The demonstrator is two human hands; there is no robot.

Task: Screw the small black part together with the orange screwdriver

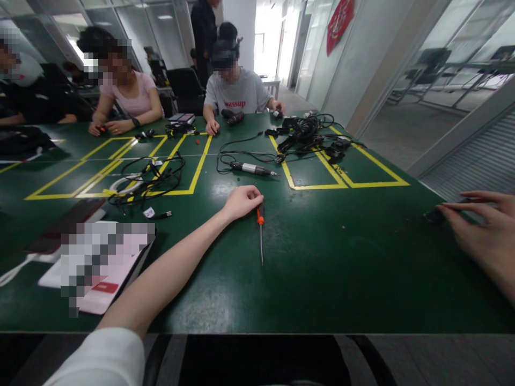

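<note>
My left hand is closed around the handle end of a screwdriver with an orange and black handle. Its thin metal shaft points toward the front edge of the green table. At the far right, my right hand has its fingers bent around a small dark object, partly covered by the fingertips. Beyond my left hand lies a silver and black pen-shaped tool with a cable.
Tangled black cables lie at the back right, more cables at the left. Yellow tape marks the table. A pink booklet and dark phone-like slab sit front left. People sit across.
</note>
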